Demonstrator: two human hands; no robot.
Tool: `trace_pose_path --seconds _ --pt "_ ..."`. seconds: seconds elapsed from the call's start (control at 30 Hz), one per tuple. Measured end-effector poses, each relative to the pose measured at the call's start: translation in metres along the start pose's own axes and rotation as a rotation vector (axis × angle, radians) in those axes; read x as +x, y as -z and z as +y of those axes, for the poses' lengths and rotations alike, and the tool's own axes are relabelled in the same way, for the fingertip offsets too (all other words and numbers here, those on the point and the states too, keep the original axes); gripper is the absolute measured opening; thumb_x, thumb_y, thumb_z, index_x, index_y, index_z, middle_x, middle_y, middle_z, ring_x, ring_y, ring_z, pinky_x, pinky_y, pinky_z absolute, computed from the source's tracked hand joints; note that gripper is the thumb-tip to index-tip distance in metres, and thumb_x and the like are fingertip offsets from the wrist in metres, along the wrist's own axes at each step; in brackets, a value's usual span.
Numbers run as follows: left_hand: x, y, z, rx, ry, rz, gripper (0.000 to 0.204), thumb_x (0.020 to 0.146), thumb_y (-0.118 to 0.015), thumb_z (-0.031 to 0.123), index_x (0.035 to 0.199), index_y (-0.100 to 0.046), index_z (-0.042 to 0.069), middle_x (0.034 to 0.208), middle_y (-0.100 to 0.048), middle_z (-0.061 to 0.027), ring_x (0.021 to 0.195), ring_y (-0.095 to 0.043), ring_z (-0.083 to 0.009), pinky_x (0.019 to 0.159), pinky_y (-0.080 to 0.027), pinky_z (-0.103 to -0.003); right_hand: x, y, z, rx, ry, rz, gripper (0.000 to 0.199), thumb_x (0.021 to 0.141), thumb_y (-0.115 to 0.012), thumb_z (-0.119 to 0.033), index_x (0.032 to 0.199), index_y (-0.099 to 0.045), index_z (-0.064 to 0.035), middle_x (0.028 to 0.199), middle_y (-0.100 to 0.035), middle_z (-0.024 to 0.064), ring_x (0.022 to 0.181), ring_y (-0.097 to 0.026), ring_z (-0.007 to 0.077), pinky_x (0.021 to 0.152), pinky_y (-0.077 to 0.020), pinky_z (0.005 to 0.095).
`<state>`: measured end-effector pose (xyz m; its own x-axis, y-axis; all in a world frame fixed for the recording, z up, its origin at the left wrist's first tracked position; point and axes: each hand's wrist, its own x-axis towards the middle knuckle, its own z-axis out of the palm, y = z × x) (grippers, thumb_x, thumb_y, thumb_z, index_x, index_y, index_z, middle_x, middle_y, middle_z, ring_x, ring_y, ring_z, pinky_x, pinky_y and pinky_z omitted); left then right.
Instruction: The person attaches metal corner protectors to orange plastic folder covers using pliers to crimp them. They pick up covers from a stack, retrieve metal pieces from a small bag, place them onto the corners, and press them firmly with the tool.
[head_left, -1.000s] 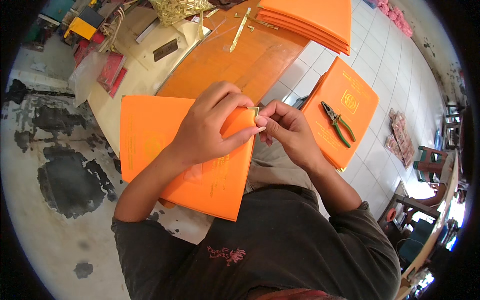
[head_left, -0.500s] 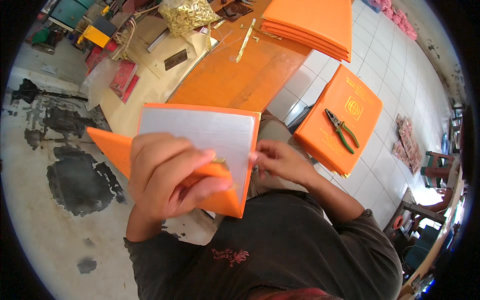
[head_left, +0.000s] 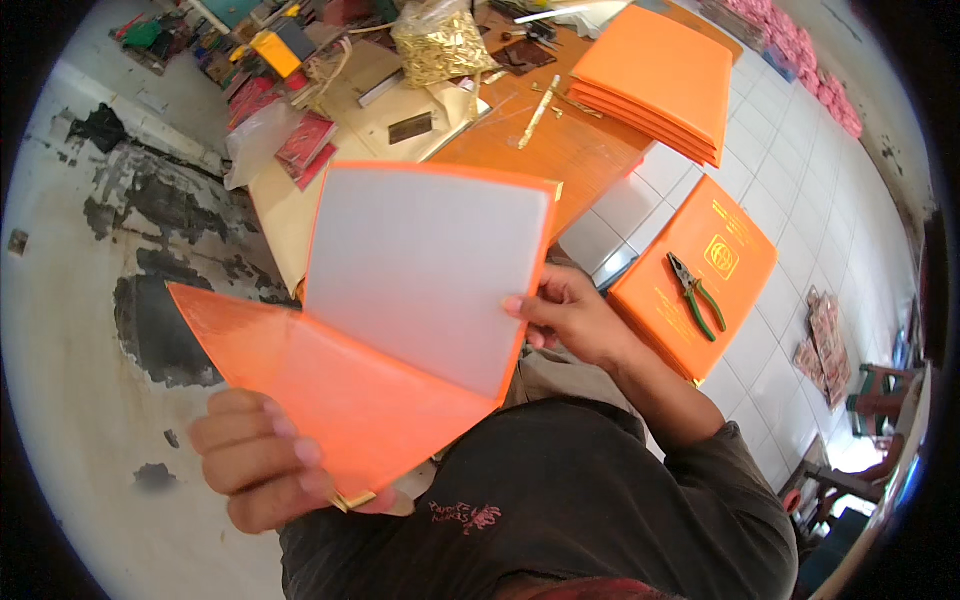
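Left grip (head_left: 262, 462) pinching orange folder (head_left: 425, 265) at lower corner, right grip (head_left: 580, 318) at right edge.

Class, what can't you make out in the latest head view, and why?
Head view:
- Left hand: thumb partly hidden behind the orange folder.
- Bagged gold pieces: too small to count.
- Stacked folders: lower covers hidden by the top one.
- Pink bundle: cut off by the picture's top edge.
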<state>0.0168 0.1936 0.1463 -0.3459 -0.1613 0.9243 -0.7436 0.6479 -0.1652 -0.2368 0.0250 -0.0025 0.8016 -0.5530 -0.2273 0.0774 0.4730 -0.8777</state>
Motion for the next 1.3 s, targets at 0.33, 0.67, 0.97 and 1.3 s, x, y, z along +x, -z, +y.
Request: trace_pose_path --seconds 0.33,0.67,0.97,1.3 --pt "-0.023 -0.044 0.041 0.170 0.019 0.211 0.043 0.080 -0.093 0.050 0.104 -0.064 0.029 0.097 -0.063 0.0132 0.089 -0.054 -0.0105 0.078 -0.045 -0.031 0.048 0.079 -0.037 0.147 0.139 0.141 0.020 0.103 -0.075 -0.023 0.111 -0.069 -0.0057 0.085 -0.066 -0.0041 0.063 -0.051 0.0032 0.054 -0.0357 0.0196" --pt "-0.071 -0.075 0.076 0.258 0.080 0.105 0.036 0.083 -0.091 0.037 0.111 -0.073 0.023 0.106 -0.073 0.0079 0.097 -0.062 -0.0130 0.088 -0.049 -0.035 0.116 0.098 -0.088 0.039 0.002 0.089 0.018 0.107 -0.073 -0.025 0.098 -0.066 -0.0111 0.077 -0.055 -0.0075 0.060 -0.041 0.0017 0.055 -0.0344 0.0190" --pt "-0.087 -0.111 0.080 0.225 0.147 -0.052 0.015 0.095 -0.075 0.020 0.109 -0.079 0.019 0.102 -0.074 0.0056 0.098 -0.064 -0.0133 0.093 -0.048 -0.033 0.181 0.119 -0.097 -0.119 0.024 0.222 0.026 0.106 -0.074 -0.026 0.085 -0.064 -0.0152 0.072 -0.056 -0.0074 0.059 -0.045 0.0036 0.055 -0.0358 0.0199" --pt "-0.109 -0.126 0.090 0.182 0.193 -0.166 0.013 0.098 -0.075 0.021 0.110 -0.079 0.020 0.104 -0.072 0.0072 0.104 -0.063 -0.0136 0.100 -0.049 -0.035 0.091 0.075 -0.059 -0.506 0.524 0.365 0.023 0.111 -0.064 -0.023 0.118 -0.067 -0.0012 0.096 -0.070 0.0003 0.081 -0.064 0.0081 0.072 -0.0509 0.0238"
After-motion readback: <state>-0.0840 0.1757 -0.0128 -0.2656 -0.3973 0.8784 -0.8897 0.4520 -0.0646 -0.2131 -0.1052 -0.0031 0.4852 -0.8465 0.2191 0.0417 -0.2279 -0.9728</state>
